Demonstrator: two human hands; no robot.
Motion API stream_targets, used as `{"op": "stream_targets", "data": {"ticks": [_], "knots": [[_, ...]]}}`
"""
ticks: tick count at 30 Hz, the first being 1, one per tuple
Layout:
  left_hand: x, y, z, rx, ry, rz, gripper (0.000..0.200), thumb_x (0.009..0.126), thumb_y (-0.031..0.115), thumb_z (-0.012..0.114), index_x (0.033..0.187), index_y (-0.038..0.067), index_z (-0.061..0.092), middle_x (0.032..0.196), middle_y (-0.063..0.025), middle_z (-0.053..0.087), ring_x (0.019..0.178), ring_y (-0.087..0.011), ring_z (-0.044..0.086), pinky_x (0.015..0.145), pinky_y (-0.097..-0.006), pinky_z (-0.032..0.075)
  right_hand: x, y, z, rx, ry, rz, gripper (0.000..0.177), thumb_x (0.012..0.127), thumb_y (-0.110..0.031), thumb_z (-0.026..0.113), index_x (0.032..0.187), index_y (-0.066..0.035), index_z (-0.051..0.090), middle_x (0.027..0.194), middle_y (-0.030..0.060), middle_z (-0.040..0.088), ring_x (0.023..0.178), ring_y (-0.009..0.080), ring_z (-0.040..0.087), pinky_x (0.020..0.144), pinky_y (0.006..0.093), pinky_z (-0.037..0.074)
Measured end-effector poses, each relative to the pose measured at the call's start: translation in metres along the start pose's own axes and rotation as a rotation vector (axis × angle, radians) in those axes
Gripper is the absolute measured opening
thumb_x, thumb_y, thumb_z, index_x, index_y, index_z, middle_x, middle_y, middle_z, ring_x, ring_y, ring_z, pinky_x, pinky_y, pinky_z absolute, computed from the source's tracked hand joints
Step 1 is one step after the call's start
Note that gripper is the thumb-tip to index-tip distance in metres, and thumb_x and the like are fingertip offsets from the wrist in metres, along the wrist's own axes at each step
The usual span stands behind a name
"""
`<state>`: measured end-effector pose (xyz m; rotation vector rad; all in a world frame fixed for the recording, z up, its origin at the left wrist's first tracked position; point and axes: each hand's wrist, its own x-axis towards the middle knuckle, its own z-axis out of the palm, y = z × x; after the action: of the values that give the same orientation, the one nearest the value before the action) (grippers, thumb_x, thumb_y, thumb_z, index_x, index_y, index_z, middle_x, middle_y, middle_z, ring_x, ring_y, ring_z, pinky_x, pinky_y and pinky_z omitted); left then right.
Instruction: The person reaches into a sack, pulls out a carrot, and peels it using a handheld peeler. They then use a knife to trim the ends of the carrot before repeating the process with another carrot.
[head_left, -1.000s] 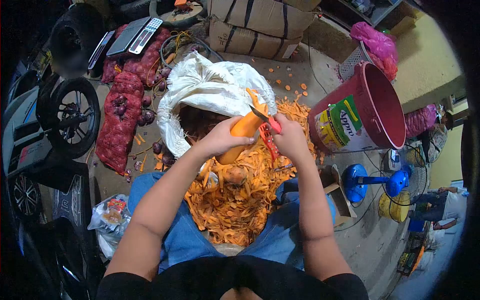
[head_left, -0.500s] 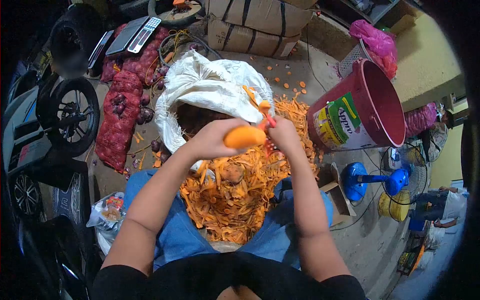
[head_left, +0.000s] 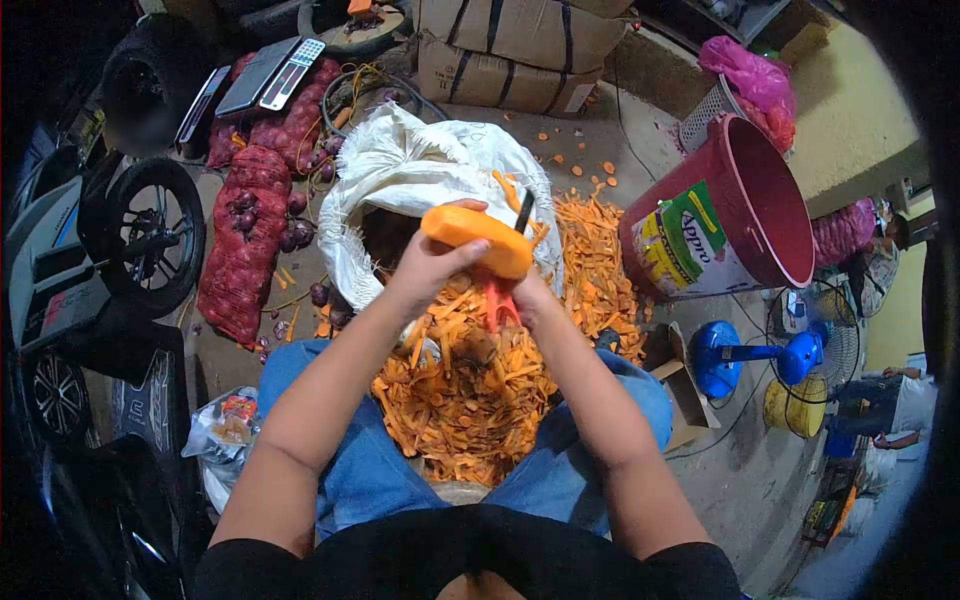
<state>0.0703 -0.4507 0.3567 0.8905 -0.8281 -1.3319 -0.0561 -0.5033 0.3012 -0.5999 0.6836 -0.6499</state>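
A peeled orange carrot is gripped in my left hand, its thumb laid along the near side. Close beside it on the right, my right hand is closed on a red-handled peeler, partly hidden behind the carrot. A dark strip, perhaps its blade end, sticks up beyond the carrot. Below both hands lies a heap of orange peelings between my knees. Just beyond them stands an open white sack with a dark inside.
Red net bags of onions and a scale are at the left, near a motorcycle wheel. At the right stand a large red bucket and a blue fan. Cardboard bundles lie beyond the sack. A person is far right.
The carrot has risen and tilted, its right end now lower. My right hand has moved down and left with the peeler, whose red handle now points downward.
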Motion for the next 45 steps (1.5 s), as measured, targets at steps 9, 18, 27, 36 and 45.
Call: {"op": "stream_targets", "data": {"ticks": [9,18,27,36,45], "knots": [[-0.009,0.011,-0.023,0.275,-0.227,-0.366,0.051,0.066,0.017,0.062,0.11,0.002,0.04,0.099,-0.0078,0.049,0.086,-0.0095,0.049,0.066,-0.0214,0.042,-0.01,-0.048,-0.01,-0.492,0.15,-0.176,0.015,0.075,-0.002,0.046,0.09,0.0,0.049,0.079,0.0037,0.055,0.067,0.0109,0.053,0.061,0.0234,0.043],[-0.004,-0.014,-0.01,0.565,-0.292,-0.129,0.048,0.057,0.013,0.066,0.1,0.003,0.046,0.077,-0.0031,0.053,0.065,-0.0092,0.049,0.059,-0.0231,0.041,-0.062,-0.072,0.022,-1.585,0.187,-0.448,0.024,0.064,-0.005,0.052,0.088,-0.003,0.052,0.072,0.0189,0.054,0.069,0.0314,0.053,0.06,0.0326,0.041],[0.002,-0.016,-0.015,0.539,-0.276,-0.108,0.05,0.056,0.014,0.067,0.1,0.002,0.047,0.086,-0.0055,0.054,0.076,-0.0113,0.05,0.07,-0.0251,0.04,-0.073,-0.057,0.007,-1.754,0.213,-0.486,0.024,0.063,-0.01,0.053,0.087,-0.006,0.051,0.065,0.0182,0.054,0.064,0.0333,0.053,0.057,0.0394,0.042],[-0.004,-0.013,-0.011,0.506,-0.387,-0.167,0.049,0.057,0.013,0.067,0.1,0.002,0.047,0.082,-0.0052,0.054,0.07,-0.0118,0.051,0.066,-0.0248,0.041,-0.063,-0.054,0.001,-1.7,0.197,-0.489,0.018,0.063,-0.012,0.054,0.08,-0.007,0.051,0.064,0.0166,0.054,0.062,0.0324,0.053,0.056,0.0404,0.042],[-0.006,-0.005,-0.012,0.602,-0.349,-0.054,0.049,0.055,0.016,0.068,0.097,0.003,0.048,0.081,-0.0064,0.056,0.072,-0.0125,0.052,0.067,-0.0257,0.041,-0.017,-0.032,-0.034,-1.599,0.233,-0.429,0.019,0.063,-0.016,0.054,0.079,-0.007,0.053,0.07,0.0179,0.055,0.067,0.0328,0.053,0.06,0.0391,0.042]]}}
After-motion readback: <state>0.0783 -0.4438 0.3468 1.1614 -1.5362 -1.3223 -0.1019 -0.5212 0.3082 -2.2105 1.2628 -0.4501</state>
